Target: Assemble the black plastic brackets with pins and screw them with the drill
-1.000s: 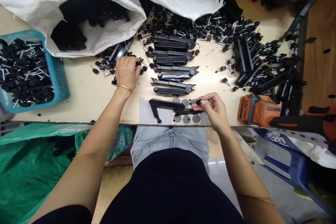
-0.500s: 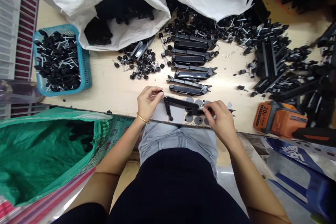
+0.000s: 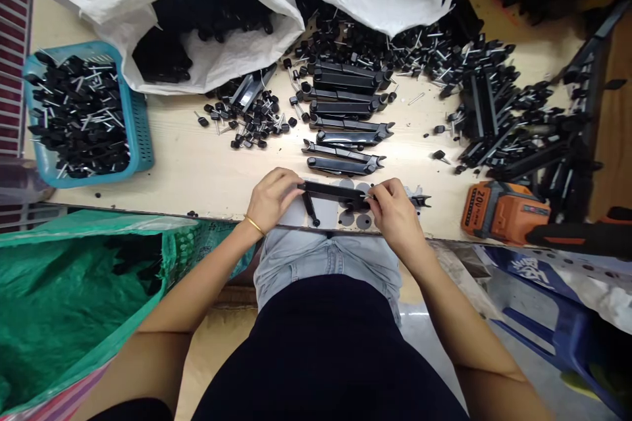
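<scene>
A long black bar (image 3: 332, 191) lies near the table's front edge, over a pale sheet with grey discs (image 3: 363, 221). My left hand (image 3: 273, 197) is closed with thumb and fingertips pinched at the bar's left end; what sits between them is too small to make out. From that end a shorter black arm (image 3: 310, 207) slants toward me. At the bar's right end, my right hand (image 3: 394, 214) pinches a thin metal pin (image 3: 366, 196). Part of a black forked piece (image 3: 421, 200) shows beyond my right hand. Several black folded assemblies (image 3: 345, 164) are lined up behind the bar.
A blue basket (image 3: 143, 131) of black-headed pins stands at the left. White sacks (image 3: 217, 72) and piles of black parts (image 3: 481, 79) occupy the back. An orange battery tool (image 3: 511, 210) lies right; a green sack (image 3: 64, 302) is below left.
The right hand has brought its pin to the bar's right end. The left fingertips have closed in on the left end. The view has shifted, so the table contents appear further left.
</scene>
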Action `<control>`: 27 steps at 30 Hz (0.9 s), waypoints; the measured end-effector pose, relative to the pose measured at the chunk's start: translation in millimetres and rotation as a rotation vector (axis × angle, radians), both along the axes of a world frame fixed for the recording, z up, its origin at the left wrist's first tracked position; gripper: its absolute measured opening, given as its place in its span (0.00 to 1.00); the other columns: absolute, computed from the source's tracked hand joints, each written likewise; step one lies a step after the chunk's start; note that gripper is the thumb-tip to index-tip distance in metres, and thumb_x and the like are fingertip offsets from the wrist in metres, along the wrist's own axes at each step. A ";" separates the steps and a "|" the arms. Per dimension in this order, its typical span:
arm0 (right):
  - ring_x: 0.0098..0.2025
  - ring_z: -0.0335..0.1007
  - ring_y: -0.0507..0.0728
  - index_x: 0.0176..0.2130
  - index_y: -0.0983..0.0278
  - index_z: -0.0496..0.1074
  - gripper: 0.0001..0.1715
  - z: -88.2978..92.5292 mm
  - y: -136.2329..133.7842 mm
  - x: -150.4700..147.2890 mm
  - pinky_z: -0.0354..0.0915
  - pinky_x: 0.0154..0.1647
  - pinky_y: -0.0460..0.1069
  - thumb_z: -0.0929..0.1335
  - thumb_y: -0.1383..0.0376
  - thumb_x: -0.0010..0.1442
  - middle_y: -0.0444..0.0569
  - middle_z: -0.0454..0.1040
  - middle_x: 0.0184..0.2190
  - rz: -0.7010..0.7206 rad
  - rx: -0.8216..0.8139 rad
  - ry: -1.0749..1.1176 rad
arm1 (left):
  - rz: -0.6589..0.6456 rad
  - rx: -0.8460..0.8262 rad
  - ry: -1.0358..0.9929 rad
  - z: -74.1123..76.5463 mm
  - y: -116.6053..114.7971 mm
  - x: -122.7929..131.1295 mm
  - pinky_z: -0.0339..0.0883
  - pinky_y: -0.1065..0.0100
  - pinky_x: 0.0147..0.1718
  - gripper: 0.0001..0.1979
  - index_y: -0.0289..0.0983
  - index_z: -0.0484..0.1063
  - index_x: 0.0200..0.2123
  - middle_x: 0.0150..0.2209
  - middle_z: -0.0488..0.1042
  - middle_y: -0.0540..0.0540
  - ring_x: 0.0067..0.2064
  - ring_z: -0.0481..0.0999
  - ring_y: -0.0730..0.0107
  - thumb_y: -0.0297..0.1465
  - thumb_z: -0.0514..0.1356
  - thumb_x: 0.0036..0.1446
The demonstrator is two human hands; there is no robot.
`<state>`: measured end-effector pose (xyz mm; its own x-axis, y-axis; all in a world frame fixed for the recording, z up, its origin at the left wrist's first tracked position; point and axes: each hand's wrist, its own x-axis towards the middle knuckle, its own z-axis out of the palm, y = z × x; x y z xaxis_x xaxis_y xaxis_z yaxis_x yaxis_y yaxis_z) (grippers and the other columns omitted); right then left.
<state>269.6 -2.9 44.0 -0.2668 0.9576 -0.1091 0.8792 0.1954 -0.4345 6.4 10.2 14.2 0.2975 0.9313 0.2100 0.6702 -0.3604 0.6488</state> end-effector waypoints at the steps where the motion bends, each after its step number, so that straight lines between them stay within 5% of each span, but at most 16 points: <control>1: 0.32 0.59 0.54 0.37 0.63 0.67 0.08 2.9 1.4 -1.5 0.54 0.28 0.46 0.59 0.68 0.63 0.51 0.63 0.36 0.020 -0.013 -0.023 | -0.027 -0.026 0.003 -1.2 2.1 -1.1 0.71 0.68 0.41 0.06 0.37 0.72 0.39 0.37 0.75 0.46 0.40 0.75 0.68 0.33 0.58 0.62; 7: 0.30 0.59 0.53 0.37 0.65 0.68 0.07 6.1 11.4 -11.3 0.52 0.27 0.47 0.61 0.68 0.64 0.51 0.64 0.35 0.198 -0.023 -0.106 | -0.088 -0.145 0.000 -3.9 10.7 -4.5 0.69 0.70 0.36 0.04 0.37 0.71 0.37 0.33 0.73 0.49 0.34 0.74 0.71 0.31 0.58 0.61; 15: 0.32 0.65 0.55 0.35 0.63 0.71 0.16 -32.6 4.6 -4.0 0.61 0.32 0.48 0.60 0.58 0.67 0.51 0.69 0.31 0.122 0.163 0.058 | -0.101 -0.201 0.039 0.1 9.5 -2.3 0.70 0.70 0.37 0.07 0.38 0.71 0.41 0.36 0.71 0.47 0.34 0.73 0.71 0.31 0.55 0.62; 18: 0.41 0.68 0.59 0.46 0.64 0.71 0.17 -35.5 1.0 3.2 0.65 0.42 0.53 0.63 0.55 0.64 0.54 0.72 0.37 0.106 0.200 0.128 | -0.100 -0.221 0.057 1.0 8.7 -2.1 0.70 0.69 0.37 0.07 0.39 0.72 0.40 0.37 0.72 0.47 0.33 0.74 0.71 0.32 0.55 0.62; 21: 0.50 0.66 0.61 0.59 0.64 0.61 0.28 -39.3 -9.2 15.6 0.65 0.49 0.56 0.65 0.57 0.63 0.58 0.71 0.47 0.145 0.278 0.149 | -0.116 -0.215 0.080 1.5 9.4 -4.2 0.69 0.69 0.38 0.07 0.39 0.71 0.41 0.36 0.73 0.47 0.35 0.74 0.69 0.32 0.55 0.61; 27: 0.45 0.67 0.60 0.62 0.63 0.59 0.27 -68.4 -24.5 30.3 0.61 0.50 0.59 0.62 0.63 0.65 0.56 0.72 0.42 0.258 0.270 -0.006 | -0.094 -0.208 0.100 -1.1 15.1 -6.7 0.68 0.69 0.34 0.04 0.40 0.73 0.36 0.35 0.76 0.48 0.36 0.76 0.66 0.33 0.60 0.58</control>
